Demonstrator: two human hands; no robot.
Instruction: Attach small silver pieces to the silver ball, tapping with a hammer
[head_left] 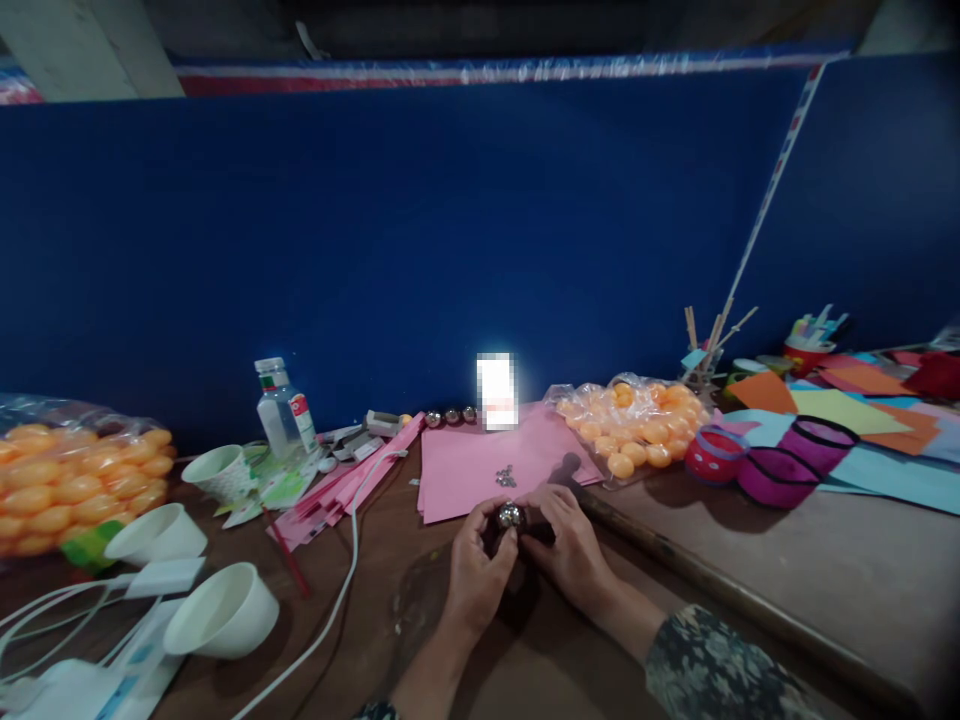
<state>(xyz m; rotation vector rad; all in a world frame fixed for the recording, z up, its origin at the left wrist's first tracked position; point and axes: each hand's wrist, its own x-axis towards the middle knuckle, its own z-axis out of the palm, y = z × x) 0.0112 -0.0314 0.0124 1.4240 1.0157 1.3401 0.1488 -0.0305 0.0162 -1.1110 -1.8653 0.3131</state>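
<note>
A small shiny silver ball [511, 515] sits between my two hands over the brown table. My left hand [480, 562] grips it from the left, thumb in front and fingers curled behind. From the other side, the bent fingers of my right hand [568, 545] close in on the ball; part of their contact is hidden. Just beyond them, a little heap of small grey metal pieces [505, 476] lies on pink paper sheets [457, 470]. Several similar silver balls [451, 415] line the back edge of the paper, beside a bright, blurred-out upright rectangle [497, 391].
Bags of orange balls stand left [82, 485] and right [637, 425]. Pale bowls [222, 612], a bottle [283, 410] and a white cable [341, 590] are to the left. A dark raised bar [697, 570] runs along the right, near purple mesh cups [780, 475].
</note>
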